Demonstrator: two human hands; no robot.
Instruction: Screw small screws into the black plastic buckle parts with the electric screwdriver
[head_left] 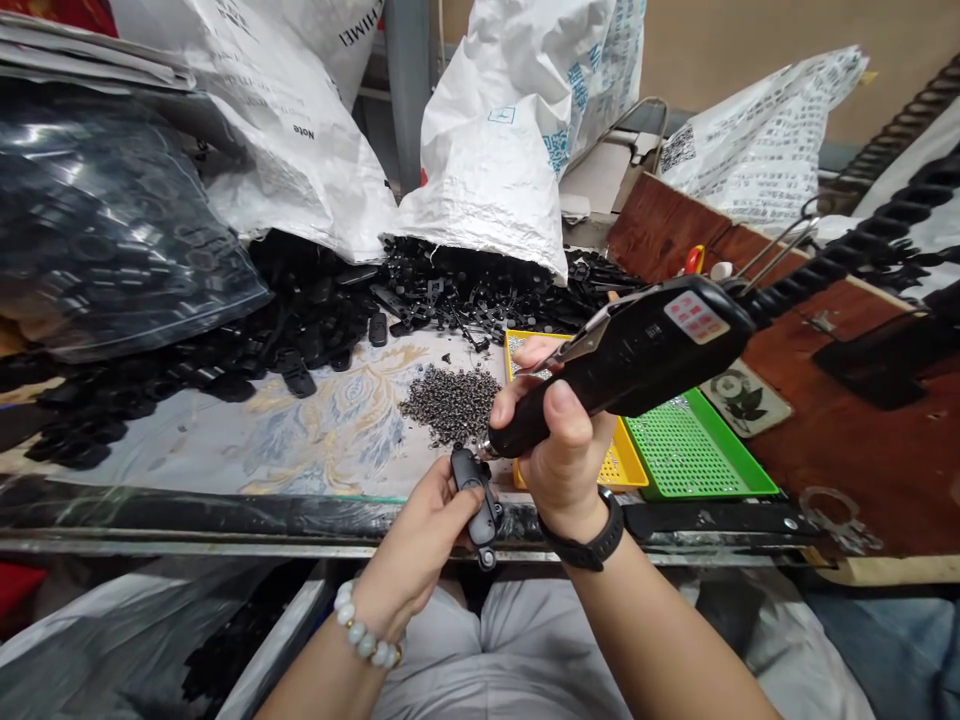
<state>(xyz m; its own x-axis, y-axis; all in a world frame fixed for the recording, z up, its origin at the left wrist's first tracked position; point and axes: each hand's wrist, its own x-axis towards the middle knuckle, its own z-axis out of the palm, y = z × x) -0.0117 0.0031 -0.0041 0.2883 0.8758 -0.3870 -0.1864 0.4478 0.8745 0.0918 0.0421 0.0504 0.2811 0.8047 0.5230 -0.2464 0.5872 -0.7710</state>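
My left hand (439,515) is closed around a small black plastic part (474,495), its thumb pressed on the top face. A round metal fitting shows at the part's lower end. My right hand (566,440) wraps round a black electric screwdriver (630,350), which has a coiled cord at its back end. The screwdriver's tip points down to the left and meets the upper end of the black part; whether a screw sits there is hidden. Just beyond the part lies a heap of small dark screws (454,400) on the patterned table top.
A yellow tray (634,470) and a green perforated tray (701,450) with small metal pieces stand right of my right hand. Black plastic parts (292,370) pile up along the back under white sacks (495,150). A reddish wooden board (862,440) stands at right.
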